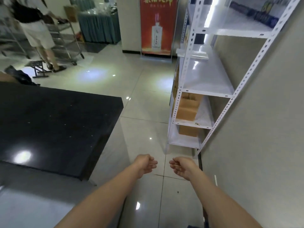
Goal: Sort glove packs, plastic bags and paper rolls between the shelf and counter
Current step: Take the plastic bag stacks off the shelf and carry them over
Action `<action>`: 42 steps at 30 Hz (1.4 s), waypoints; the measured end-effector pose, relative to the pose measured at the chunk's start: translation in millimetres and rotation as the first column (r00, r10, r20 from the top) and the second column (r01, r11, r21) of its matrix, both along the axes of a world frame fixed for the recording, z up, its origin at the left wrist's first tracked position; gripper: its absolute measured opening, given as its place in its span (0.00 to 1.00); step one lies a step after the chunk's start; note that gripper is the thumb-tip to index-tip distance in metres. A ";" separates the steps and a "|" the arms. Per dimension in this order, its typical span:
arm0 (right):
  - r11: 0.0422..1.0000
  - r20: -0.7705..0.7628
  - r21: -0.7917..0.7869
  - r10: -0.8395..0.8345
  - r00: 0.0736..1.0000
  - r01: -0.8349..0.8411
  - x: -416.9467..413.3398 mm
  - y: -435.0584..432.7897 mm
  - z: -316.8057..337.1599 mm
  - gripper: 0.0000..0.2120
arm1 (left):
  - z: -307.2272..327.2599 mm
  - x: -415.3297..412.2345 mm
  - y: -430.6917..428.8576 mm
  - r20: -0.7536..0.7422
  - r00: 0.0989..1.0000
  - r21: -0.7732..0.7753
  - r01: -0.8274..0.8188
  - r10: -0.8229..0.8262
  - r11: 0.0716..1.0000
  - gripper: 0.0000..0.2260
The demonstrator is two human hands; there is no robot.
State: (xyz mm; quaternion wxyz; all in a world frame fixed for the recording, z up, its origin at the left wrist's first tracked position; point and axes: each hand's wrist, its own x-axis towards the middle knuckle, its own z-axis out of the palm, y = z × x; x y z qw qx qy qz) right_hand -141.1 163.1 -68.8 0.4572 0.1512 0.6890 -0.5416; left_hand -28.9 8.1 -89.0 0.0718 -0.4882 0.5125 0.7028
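— Well, where are the goods?
— Only some clear plastic packs (192, 53) show, at the far end of the shelf (207, 83) on my right; gloves or bags, I cannot tell. Cardboard boxes (187, 109) sit on the lower boards.
— And your hands?
— Left hand (144, 164) and right hand (181, 167) hang loosely curled, holding nothing, over the floor between shelf and counter (49, 122): probably kept free for the next pickup.

table (57, 125) left of frame, shelf (205, 79) right against the wall (263, 145), floor (144, 96) aisle between, boxes (187, 111) on shelf's lower levels, banner (157, 25) upper centre, person (36, 27) with cart (65, 37) upper left, left hand (145, 163) beside right hand (181, 167) low centre.
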 end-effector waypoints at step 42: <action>0.955 -0.008 -0.283 -0.099 0.995 0.093 -494.4 -522.4 31.0 0.07 | 57.4 -477.9 -492.2 -0.134 0.987 -0.039 -0.100 0.094 0.994 0.09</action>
